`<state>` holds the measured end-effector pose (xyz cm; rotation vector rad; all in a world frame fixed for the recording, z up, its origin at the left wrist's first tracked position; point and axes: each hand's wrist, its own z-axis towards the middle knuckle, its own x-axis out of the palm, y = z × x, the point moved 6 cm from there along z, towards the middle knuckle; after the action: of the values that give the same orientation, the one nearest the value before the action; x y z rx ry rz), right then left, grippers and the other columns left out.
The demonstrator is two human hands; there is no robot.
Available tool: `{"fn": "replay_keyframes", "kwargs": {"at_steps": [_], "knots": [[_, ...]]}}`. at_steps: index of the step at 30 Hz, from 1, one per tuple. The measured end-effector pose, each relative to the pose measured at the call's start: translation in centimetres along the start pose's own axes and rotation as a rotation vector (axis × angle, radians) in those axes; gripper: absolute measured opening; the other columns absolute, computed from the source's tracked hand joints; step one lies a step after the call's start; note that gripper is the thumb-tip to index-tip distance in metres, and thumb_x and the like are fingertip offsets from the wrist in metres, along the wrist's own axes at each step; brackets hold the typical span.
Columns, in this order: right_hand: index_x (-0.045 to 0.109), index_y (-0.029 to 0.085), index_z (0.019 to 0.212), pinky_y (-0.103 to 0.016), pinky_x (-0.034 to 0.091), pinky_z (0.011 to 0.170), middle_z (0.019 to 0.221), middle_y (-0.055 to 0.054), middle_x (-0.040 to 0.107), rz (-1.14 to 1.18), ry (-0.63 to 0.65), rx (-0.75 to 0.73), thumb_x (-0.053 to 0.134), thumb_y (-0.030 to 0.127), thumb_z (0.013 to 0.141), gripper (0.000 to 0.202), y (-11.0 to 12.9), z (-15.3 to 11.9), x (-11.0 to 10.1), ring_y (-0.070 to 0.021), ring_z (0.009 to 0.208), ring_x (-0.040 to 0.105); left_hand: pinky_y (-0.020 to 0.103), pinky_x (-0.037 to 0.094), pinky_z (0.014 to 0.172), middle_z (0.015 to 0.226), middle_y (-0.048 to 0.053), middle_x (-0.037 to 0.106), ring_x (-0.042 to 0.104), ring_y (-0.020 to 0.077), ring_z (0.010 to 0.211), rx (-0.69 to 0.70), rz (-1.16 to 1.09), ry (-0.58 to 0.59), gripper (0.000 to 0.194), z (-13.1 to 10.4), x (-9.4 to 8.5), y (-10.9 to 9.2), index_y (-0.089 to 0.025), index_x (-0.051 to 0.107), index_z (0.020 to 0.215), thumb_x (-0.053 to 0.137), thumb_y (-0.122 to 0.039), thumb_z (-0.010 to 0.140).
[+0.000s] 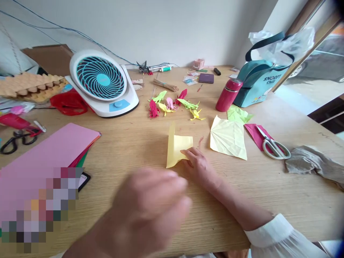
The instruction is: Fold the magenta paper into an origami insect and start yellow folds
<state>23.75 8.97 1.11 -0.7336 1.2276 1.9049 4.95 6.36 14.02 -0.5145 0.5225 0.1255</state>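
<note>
A sheet of yellow paper [179, 147] stands partly folded on the wooden table, with one flap upright on its left side. My right hand [197, 163] grips its lower right edge between thumb and fingers. Nearer the camera, my left hand [150, 204] is raised and blurred by motion. Its fingers are curled in toward the thumb, and I see nothing in them. To the right of the folded paper lies a creased pale yellow sheet [228, 138]. Several folded paper figures [170, 104] in red, pink, green and yellow sit beyond it.
Scissors [276, 148] rest on magenta paper at right, near a grey cloth [313, 161]. A red flask [228, 95] and a teal bag [258, 84] stand behind. At left are a white fan [118, 105], coloured paper sheets [51, 150] and black-handled scissors [16, 141].
</note>
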Motion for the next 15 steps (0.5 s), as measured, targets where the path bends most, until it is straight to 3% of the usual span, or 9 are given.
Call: {"fn": "replay_keyframes", "kwargs": {"at_steps": [1,2,4,6,8,10,13,15], "knots": [[0.061,0.017,0.115,-0.040,0.053,0.081,0.096,-0.010,0.064,-0.015,0.010,-0.005,0.052,0.005,0.086,0.033,-0.1,0.0,0.1,-0.0246,0.090,0.062,0.031,0.051,0.103,0.116,-0.003,0.071,0.064,0.0185,0.109,0.259,0.067,0.257,0.029,-0.7,2.5,-2.4,-0.033,0.067,0.116,0.059,-0.029,0.089],[0.060,0.016,0.116,-0.040,0.053,0.080,0.095,-0.010,0.064,-0.023,0.027,-0.018,0.053,0.005,0.086,0.033,0.0,0.0,0.1,-0.0247,0.088,0.062,0.032,0.046,0.109,0.127,0.002,0.068,0.059,0.0195,0.121,0.385,0.128,0.391,0.032,-1.5,4.4,-3.2,-0.025,0.064,0.123,0.058,-0.026,0.091],[0.061,0.016,0.114,-0.039,0.053,0.080,0.094,-0.010,0.065,-0.019,0.072,-0.058,0.055,0.009,0.088,0.028,0.2,0.0,0.1,-0.0244,0.087,0.062,0.036,0.043,0.112,0.139,0.010,0.059,0.049,0.0225,0.135,0.302,0.175,0.470,0.042,-2.3,7.1,-1.3,-0.015,0.055,0.134,0.050,-0.034,0.097],[0.060,0.016,0.113,-0.039,0.052,0.083,0.097,-0.009,0.067,-0.010,0.097,-0.084,0.057,0.014,0.090,0.023,0.5,-0.1,-0.1,-0.0242,0.090,0.062,0.041,0.041,0.113,0.149,0.016,0.048,0.043,0.0262,0.140,0.114,0.278,0.564,0.057,-3.2,9.2,2.7,-0.012,0.039,0.147,0.048,-0.040,0.098],[0.058,0.016,0.116,-0.039,0.051,0.087,0.101,-0.010,0.068,-0.007,0.096,-0.096,0.056,0.020,0.093,0.023,0.8,0.0,-0.7,-0.0244,0.095,0.063,0.050,0.036,0.116,0.154,0.020,0.040,0.036,0.0315,0.145,-0.063,0.355,0.635,0.068,-4.5,10.3,6.7,-0.010,0.031,0.151,0.050,-0.045,0.096],[0.057,0.016,0.117,-0.039,0.050,0.088,0.106,-0.011,0.069,-0.034,0.062,-0.094,0.053,0.025,0.096,0.023,0.8,0.2,-1.5,-0.0240,0.097,0.064,0.057,0.031,0.117,0.157,0.020,0.035,0.028,0.0346,0.148,-0.171,0.380,0.730,0.070,-5.7,10.9,9.5,-0.012,0.032,0.152,0.050,-0.050,0.095],[0.059,0.017,0.116,-0.042,0.048,0.087,0.115,-0.013,0.066,-0.236,-0.081,0.002,0.056,0.031,0.095,0.025,-0.7,0.8,-3.0,-0.0280,0.102,0.061,0.062,0.023,0.118,0.161,0.015,0.029,0.020,0.0329,0.151,-0.242,0.384,0.828,0.060,-6.6,11.0,11.2,-0.018,0.034,0.152,0.041,-0.048,0.099],[0.055,0.015,0.127,-0.047,0.046,0.087,0.125,-0.018,0.061,-0.423,-0.187,0.130,0.060,0.033,0.092,0.040,-2.8,0.9,-4.2,-0.0337,0.108,0.057,0.061,0.021,0.119,0.162,0.014,0.026,0.018,0.0308,0.152,-0.259,0.368,0.846,0.058,-6.5,11.0,11.3,-0.020,0.032,0.153,0.038,-0.046,0.101]]}}
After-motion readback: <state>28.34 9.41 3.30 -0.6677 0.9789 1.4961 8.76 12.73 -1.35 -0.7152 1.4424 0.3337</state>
